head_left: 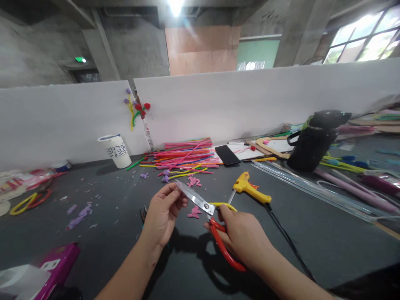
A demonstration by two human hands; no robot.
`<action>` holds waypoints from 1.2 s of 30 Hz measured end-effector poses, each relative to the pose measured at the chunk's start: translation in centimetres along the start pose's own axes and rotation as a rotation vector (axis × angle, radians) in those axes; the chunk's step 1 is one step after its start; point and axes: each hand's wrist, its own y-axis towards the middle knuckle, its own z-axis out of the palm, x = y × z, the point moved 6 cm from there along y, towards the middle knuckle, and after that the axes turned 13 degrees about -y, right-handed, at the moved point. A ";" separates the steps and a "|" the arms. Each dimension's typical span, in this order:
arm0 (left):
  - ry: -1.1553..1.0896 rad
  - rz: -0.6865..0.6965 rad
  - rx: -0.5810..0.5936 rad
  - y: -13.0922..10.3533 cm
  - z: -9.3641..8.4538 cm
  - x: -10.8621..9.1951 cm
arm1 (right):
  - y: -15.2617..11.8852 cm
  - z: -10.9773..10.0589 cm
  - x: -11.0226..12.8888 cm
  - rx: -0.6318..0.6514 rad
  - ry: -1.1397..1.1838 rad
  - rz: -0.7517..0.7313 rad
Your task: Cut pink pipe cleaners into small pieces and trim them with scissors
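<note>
Red-handled scissors with silver blades are in my right hand, its fingers wrapped round the handles. A yellow stem shows just above that hand, beside the scissors' pivot. My left hand has its thumb and fingertips pressed together at the tip of the blades; anything between them is too small to make out. Small pink pieces lie on the table under the scissors, with more pink pieces farther back. A yellow glue gun lies to the right of the hands.
Coloured stems, a black phone and a white cup line the back of the dark table. A black jug and clear rods are right. Purple bits, yellow-red scissors and a magenta box are left.
</note>
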 end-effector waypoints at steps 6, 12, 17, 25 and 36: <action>0.048 0.007 -0.005 0.1 0.0 -0.3 | 0.0 -0.2 -0.2 -0.008 0.008 0.006; 0.079 -0.004 0.001 0.3 -0.2 -0.3 | 0.0 -0.1 -0.7 0.008 0.079 0.041; 0.128 -0.191 0.066 -0.3 0.2 1.6 | 0.7 0.2 -1.7 0.014 0.547 0.244; 0.240 -0.502 0.281 -2.2 1.6 4.7 | 1.4 1.1 -0.2 0.181 1.368 0.355; 0.501 -0.341 0.218 -1.1 0.6 4.8 | 1.6 1.5 -0.5 0.166 1.141 0.364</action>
